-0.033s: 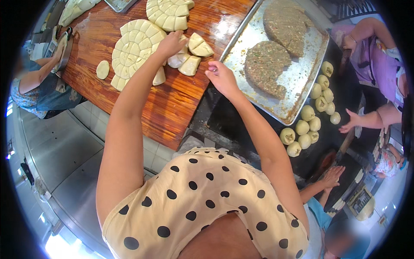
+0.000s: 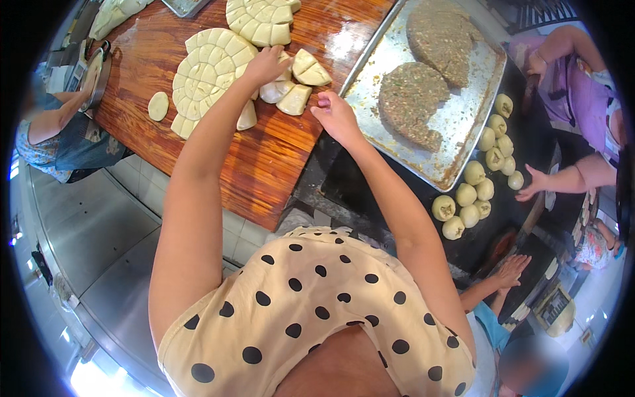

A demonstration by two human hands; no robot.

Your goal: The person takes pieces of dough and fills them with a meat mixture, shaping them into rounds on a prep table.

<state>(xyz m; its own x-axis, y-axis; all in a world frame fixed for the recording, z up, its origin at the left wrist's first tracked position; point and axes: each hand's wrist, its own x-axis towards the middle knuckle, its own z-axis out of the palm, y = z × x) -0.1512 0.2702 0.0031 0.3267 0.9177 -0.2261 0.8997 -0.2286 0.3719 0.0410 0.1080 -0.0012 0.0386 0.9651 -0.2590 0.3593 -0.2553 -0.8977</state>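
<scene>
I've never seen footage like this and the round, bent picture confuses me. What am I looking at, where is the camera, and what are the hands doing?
The camera sits on a person's head and looks down, so its wide lens bends straight edges. The two bare arms rising from the lower edge are that person's own. The left hand rests on loose dough wedges on a wooden board, beside a round scored dough disc. The right hand hovers near the edge of a metal tray and seems empty. The tray holds two cakes of brownish filling. Filled dough balls lie right of it. The other hands at the edges belong to co-workers.
</scene>
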